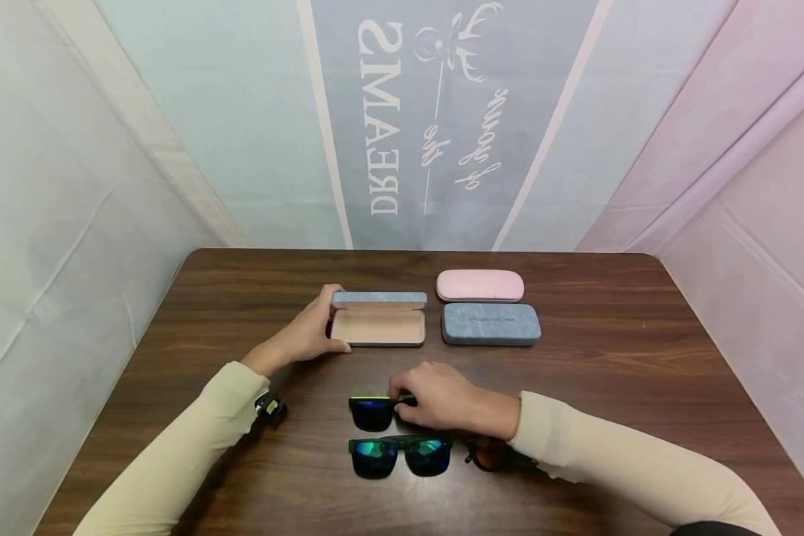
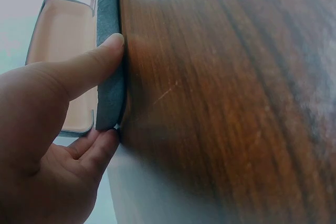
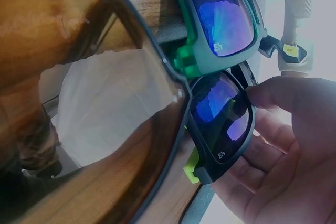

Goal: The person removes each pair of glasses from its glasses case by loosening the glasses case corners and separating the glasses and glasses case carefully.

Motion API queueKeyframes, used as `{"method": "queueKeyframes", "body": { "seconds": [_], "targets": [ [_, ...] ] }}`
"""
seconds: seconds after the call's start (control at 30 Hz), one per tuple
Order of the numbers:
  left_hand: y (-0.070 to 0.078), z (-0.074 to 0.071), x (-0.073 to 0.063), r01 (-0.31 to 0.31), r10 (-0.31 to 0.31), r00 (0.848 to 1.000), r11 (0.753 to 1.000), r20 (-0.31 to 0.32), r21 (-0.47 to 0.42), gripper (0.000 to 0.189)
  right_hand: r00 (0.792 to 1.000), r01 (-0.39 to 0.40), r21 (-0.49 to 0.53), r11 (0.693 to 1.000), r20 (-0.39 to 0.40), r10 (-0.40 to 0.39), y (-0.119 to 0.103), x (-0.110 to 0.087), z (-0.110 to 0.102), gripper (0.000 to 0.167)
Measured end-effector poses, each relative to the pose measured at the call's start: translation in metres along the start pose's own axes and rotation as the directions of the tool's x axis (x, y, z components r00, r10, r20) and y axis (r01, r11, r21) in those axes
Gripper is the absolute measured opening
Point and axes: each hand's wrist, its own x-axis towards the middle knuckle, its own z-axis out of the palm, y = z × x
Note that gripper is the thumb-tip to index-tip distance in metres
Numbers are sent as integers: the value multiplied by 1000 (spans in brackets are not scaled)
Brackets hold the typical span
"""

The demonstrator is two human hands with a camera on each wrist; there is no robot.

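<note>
My left hand (image 1: pixel 308 327) grips the left end of an open blue glasses case (image 1: pixel 378 329), which has a beige lining. In the left wrist view its thumb presses the front side of the case (image 2: pixel 108 98), and other fingers touch the end. My right hand (image 1: pixel 438 396) pinches black sunglasses (image 1: pixel 373 415) with yellow-green temples, covering one lens in the head view. The right wrist view shows thumb and fingers at the frame of these sunglasses (image 3: pixel 223 119). Just in front lie green-framed sunglasses (image 1: pixel 402 455) with blue-green mirrored lenses.
Amber-lensed glasses (image 1: pixel 489 455) lie partly hidden under the right forearm. Right of the open case stand a closed blue glasses case (image 1: pixel 490 325) and, behind it, a closed pink case (image 1: pixel 480 285). All are on a brown wooden table (image 1: pixel 603 357) before a printed curtain (image 1: pixel 435 126).
</note>
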Motion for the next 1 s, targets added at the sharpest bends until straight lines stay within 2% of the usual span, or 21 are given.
{"method": "queueKeyframes", "body": {
  "seconds": [0.73, 1.0],
  "targets": [
    [-1, 2, 0, 1, -1, 1000, 1000, -3, 8, 98, 1000, 12, -1, 1000, -6, -13, 1, 0, 1, 5],
    [0, 1, 0, -3, 3, 1000, 1000, -5, -1, 98, 999, 34, -28, 999, -40, -36, 2, -1, 2, 7]
  ]
}}
